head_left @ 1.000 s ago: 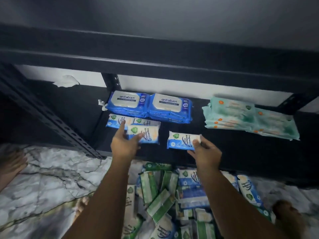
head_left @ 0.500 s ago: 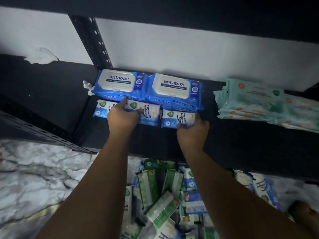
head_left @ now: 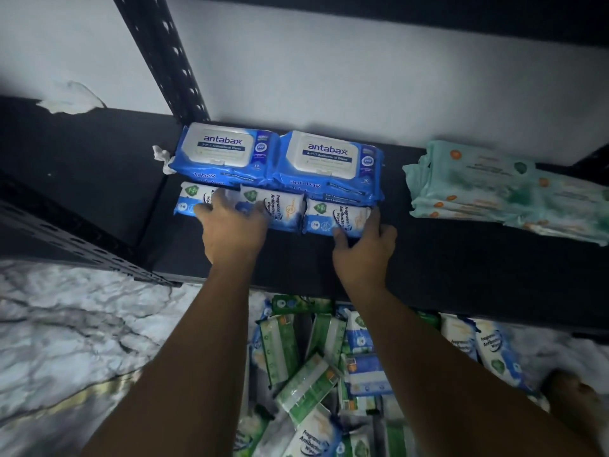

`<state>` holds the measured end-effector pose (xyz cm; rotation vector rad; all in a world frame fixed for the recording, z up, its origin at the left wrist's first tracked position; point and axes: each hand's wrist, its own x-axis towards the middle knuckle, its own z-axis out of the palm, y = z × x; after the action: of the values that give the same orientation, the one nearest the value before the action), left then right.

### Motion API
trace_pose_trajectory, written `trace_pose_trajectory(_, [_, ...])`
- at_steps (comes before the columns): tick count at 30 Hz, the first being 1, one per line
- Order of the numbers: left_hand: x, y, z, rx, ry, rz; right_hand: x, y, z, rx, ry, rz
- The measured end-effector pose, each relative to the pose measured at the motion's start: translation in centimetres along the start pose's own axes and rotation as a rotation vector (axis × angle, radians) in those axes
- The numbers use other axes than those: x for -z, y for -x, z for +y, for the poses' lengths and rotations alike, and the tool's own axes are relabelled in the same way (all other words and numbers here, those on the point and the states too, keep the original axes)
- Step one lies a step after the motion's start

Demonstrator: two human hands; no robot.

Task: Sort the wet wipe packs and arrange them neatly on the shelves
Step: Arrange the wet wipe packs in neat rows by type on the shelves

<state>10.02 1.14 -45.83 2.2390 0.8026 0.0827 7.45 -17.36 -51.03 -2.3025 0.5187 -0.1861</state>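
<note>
Squaring up the front row on the black shelf [head_left: 461,258], judging by the layout: sorting well begun, far from done. At the far left, only a perforated post [head_left: 164,54] and a crumpled tissue [head_left: 71,100] at the back, neither part of the job. Next along, two large Antabax packs [head_left: 224,153] side by side against the wall, with three small blue-and-white packs in a line just in front, touching them. Pressing on the left small pack [head_left: 189,201] and the middle small pack [head_left: 280,206] with the left hand [head_left: 230,232], palm down, fingers spread and fairly straight, gripping nothing. Clasping the right small pack [head_left: 333,216] with the right hand [head_left: 365,249], thumb on the near edge, forefinger up along the right end, apparently snugging it against its neighbour. Further right, well apart, a stack of teal packs [head_left: 494,189], slightly fanned. Below the shelf edge, on the marble floor [head_left: 82,324], a loose pile [head_left: 313,374] of green and blue packs, unsorted.

Next move, probably: letting go of the row once flush, reaching down into the pile, picking out more of the blue-and-white kind, and laying them beside or on top of the row with labels facing the same way. Green ones best kept back for a separate group.
</note>
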Motion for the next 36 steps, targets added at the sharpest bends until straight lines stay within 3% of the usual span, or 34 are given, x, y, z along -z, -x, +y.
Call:
trace_pose_trajectory(4, [0.2, 5.4, -2.7, -0.071, 0.267, 0.164, 3.0, 3.2, 1.9, 0.178, 0.101, -0.003])
trace_pose_trajectory(8, [-0.5, 12.7, -7.2, -0.018, 0.297, 0.032, 6.8, 9.2, 5.4, 0.343, 0.331, -0.096])
trace_pose_trajectory(10, [-0.7, 15.9, -8.9, 0.061, 0.264, -0.111, 8.3, 12.3, 7.4, 0.292, 0.333, -0.157])
trace_pose_trajectory(16, [1.4, 21.8, -13.4, 0.069, 0.104, -0.423, 12.4, 18.9, 10.3, 0.116, 0.393, -0.36])
trace_pose_trajectory(26, [5.1, 28.8, -18.1, 0.113, -0.136, -0.641, 14.5, 24.1, 11.4, 0.091, 0.463, -0.495])
trace_pose_trajectory(29, [4.6, 29.6, -20.5, 0.044, -0.232, -0.706, 14.3, 24.4, 11.7, 0.099, 0.519, -0.496])
trace_pose_trajectory(36, [1.4, 28.2, -22.5, -0.07, -0.27, -0.641, 12.8, 22.5, 10.9, 0.072, 0.586, -0.512])
